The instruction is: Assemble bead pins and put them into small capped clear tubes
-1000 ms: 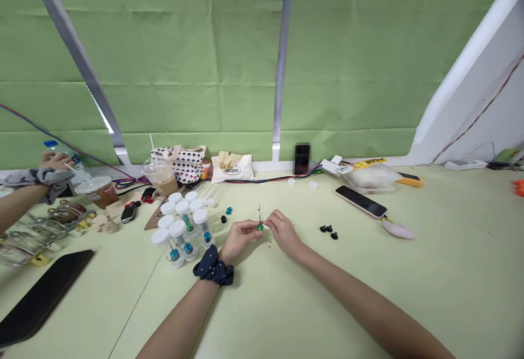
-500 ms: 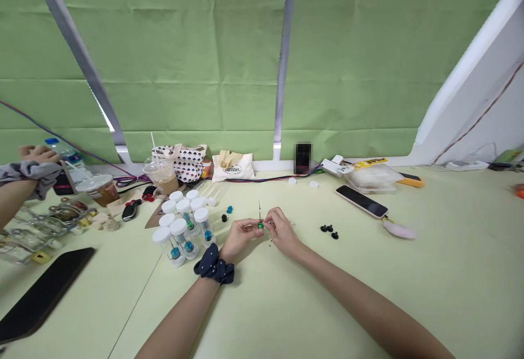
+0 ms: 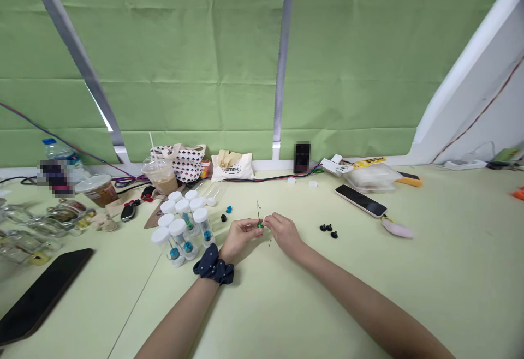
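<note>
My left hand (image 3: 240, 237) pinches a small shiny green piece (image 3: 260, 225) with a thin dark rod standing up from it. Thumb and fingertips of my right hand (image 3: 284, 232) are closed right beside that piece; what they hold, if anything, is too small to make out. A few tiny specks lie on the table below the fingers. Left of my left hand stand several clear vials with white caps (image 3: 178, 227), some with blue or green parts and rods inside. A small black part (image 3: 223, 217) and blue parts (image 3: 228, 209) lie between the vials and my hands.
Several black parts (image 3: 328, 228) and a phone (image 3: 361, 201) lie to the right. Drink cups (image 3: 161, 175), a white pouch (image 3: 232, 168) and cables line the back. Glass bottles (image 3: 24, 239) and a dark flat slab (image 3: 45, 293) are at the left.
The other person's arm at the far left has gone out of view. My right fingers have shifted slightly at the green piece, and its rod leans a little more to the left.
</note>
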Demonstrator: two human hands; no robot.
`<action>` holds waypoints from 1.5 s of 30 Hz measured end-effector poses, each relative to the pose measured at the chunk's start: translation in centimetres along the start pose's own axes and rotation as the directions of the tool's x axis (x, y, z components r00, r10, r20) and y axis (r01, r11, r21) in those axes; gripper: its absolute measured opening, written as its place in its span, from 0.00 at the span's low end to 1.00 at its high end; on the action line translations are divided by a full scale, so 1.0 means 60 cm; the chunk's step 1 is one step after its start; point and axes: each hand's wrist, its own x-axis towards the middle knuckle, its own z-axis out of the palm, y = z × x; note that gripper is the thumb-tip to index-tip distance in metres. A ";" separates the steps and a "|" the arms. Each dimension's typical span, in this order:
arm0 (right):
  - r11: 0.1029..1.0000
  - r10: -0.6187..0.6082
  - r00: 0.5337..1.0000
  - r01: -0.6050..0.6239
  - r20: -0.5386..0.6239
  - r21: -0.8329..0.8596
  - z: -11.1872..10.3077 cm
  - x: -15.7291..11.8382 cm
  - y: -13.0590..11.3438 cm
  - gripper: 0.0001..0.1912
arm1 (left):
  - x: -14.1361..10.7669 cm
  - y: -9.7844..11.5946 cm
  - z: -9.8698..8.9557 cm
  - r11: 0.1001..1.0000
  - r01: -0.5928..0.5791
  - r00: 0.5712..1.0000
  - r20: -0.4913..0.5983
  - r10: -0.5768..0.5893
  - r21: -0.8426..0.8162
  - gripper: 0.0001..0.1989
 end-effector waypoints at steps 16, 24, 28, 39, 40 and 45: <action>0.960 -0.149 0.988 0.153 0.035 -0.234 -0.011 -0.001 0.026 0.11 | -0.005 0.015 0.005 1.000 -0.019 1.000 -0.006 0.019 0.016 0.19; 0.945 -0.243 0.970 0.232 -0.019 -0.231 -0.007 -0.001 0.025 0.11 | -0.005 0.010 -0.001 0.999 -0.016 0.999 0.034 0.015 0.033 0.21; 0.963 -0.218 0.976 0.216 0.003 -0.159 -0.007 0.000 0.027 0.12 | -0.004 0.009 0.000 0.999 -0.021 1.000 0.019 0.021 0.034 0.21; 0.993 -0.092 0.991 0.084 0.100 0.083 -0.031 0.014 0.018 0.10 | 0.004 0.002 0.002 0.999 -0.024 0.999 -0.028 0.025 0.021 0.18; 0.994 -0.084 0.991 0.076 0.102 0.077 -0.033 0.014 0.018 0.10 | 0.004 0.003 0.001 0.999 -0.023 0.999 -0.035 0.024 0.027 0.18; 0.997 -0.020 0.989 0.009 0.147 0.071 -0.045 0.004 0.030 0.09 | 0.006 0.007 -0.005 1.000 0.006 0.992 -0.128 -0.003 0.018 0.18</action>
